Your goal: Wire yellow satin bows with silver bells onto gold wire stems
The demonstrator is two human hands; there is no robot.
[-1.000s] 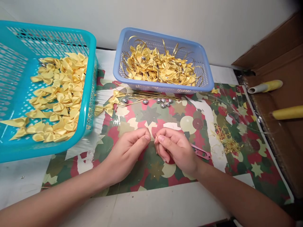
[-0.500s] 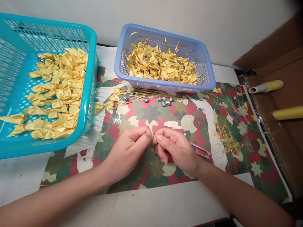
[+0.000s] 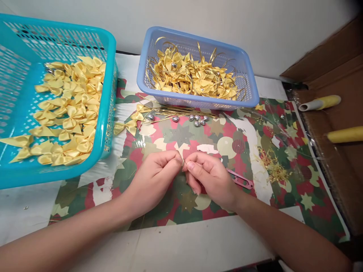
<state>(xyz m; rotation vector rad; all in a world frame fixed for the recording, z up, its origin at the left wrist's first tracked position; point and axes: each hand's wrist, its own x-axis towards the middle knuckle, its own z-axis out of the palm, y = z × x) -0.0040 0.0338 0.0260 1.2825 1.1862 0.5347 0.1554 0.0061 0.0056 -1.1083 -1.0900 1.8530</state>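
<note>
Above the middle of the patterned sheet, my left hand [image 3: 160, 181] and my right hand [image 3: 211, 175] meet with their fingertips pinched together. Whatever lies between them is tiny and mostly covered by the fingers, so I cannot make out its kind. A pink-handled tool [image 3: 241, 179] lies partly beneath my right hand, its front end hidden. Beyond my hands rest several shiny silver bells [image 3: 197, 120] and a bundle of gold cords [image 3: 184, 112]. Two yellow ribbon bows [image 3: 127, 127] sit left of the bells.
A turquoise basket [image 3: 103, 124] holding many yellow bows stands at left. At the back is a blue basket [image 3: 198, 99] filled with bows and gold cords. Gold thread scraps [image 3: 273, 168] lie on the patterned sheet [image 3: 181, 136] at right. Cardboard with yellow tubes [image 3: 346, 134] borders the right edge.
Both hands keep almost the same pinched pose; the fingertips have drawn very slightly closer together. The baskets and loose pieces stay where they were.
</note>
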